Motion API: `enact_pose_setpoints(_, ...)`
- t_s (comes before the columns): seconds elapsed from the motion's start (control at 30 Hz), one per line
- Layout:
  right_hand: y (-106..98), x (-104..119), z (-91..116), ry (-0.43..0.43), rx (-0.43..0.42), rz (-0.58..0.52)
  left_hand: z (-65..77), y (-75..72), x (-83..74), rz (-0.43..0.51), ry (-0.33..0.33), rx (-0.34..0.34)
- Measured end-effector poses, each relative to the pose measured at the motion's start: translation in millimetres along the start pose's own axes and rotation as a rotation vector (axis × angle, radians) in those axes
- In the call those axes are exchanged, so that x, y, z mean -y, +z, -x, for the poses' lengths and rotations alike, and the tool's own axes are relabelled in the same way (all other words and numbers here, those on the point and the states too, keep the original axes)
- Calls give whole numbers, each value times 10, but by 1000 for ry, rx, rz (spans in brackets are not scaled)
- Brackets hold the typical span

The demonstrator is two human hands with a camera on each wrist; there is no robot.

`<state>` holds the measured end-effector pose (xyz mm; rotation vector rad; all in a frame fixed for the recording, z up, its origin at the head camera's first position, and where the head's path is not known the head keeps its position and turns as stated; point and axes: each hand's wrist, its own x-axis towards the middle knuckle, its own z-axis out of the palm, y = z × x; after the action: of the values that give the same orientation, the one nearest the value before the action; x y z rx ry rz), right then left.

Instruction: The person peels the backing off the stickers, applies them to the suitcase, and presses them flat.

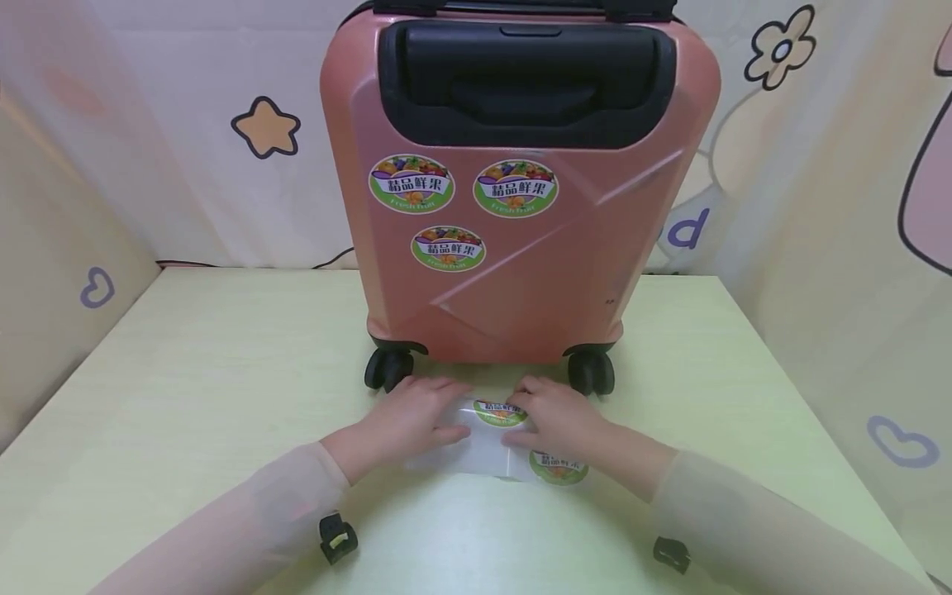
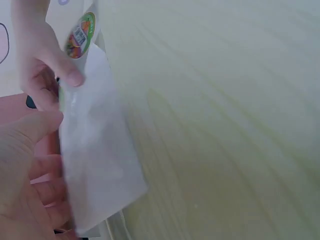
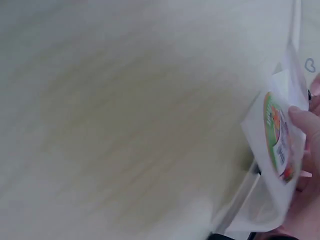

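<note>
My left hand grips the left part of a white strip of backing paper bearing oval fruit stickers. Opposite it, my right hand pinches the strip, thumb in front and fingers behind, as the right wrist view shows. One sticker sits between the hands near the strip's top edge, partly covered by the right fingertips. Another sticker lies below the right hand. In the left wrist view the long white paper looks blank beside the left hand. Both hands are just in front of a pink suitcase.
Three oval fruit stickers, one of them low, are on the suitcase's front. The suitcase stands on black wheels on a pale table. A patterned curtain surrounds the table's back and sides.
</note>
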<state>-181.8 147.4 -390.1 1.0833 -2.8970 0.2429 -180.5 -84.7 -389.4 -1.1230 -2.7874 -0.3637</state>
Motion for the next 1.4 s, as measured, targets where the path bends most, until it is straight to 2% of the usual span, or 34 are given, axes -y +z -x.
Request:
enact_pose_setpoints(0.13, -48, -8, 36, -72, -33, -33, -2, -21, -24, 27, -6, 7)
enact_pose_setpoints(0.37, -88, -8, 76, -160, -53, -127, -14, -60, -68, 52, 31, -35)
enact_pose_setpoints(0.47, -96, 3, 84, -192, -46, -133, -14, -64, -80, 58, 37, -21)
enact_pose_setpoints(0.53, -103, 10, 93, -193, -37, -124, -10, -66, -88, 56, 41, -13)
enact_pose_setpoints(0.67, -122, 18, 116, -133, -36, -135, -1, -71, -95, 55, 35, 2)
enact_pose_setpoints(0.77, -138, 30, 128, -102, -79, -197, 3, -70, -96, 54, 33, 4)
enact_pose_setpoints(0.87, -146, 44, 131, -141, -159, -256, 3, -69, -97, 58, 34, 3)
enact_pose_setpoints(1.0, -137, 53, 126, -216, -253, -237, 3, -70, -98, 56, 40, 9)
enact_pose_setpoints(1.13, -125, 57, 123, -234, -285, -211, 1, -61, -94, 46, 47, 13)
enact_pose_setpoints(1.23, -125, 66, 127, -227, -290, -192, 7, -52, -96, -5, 57, -20)
enact_pose_setpoints(1.4, -112, 64, 129, -212, -341, -171, 66, -51, -149, -191, 111, -140)
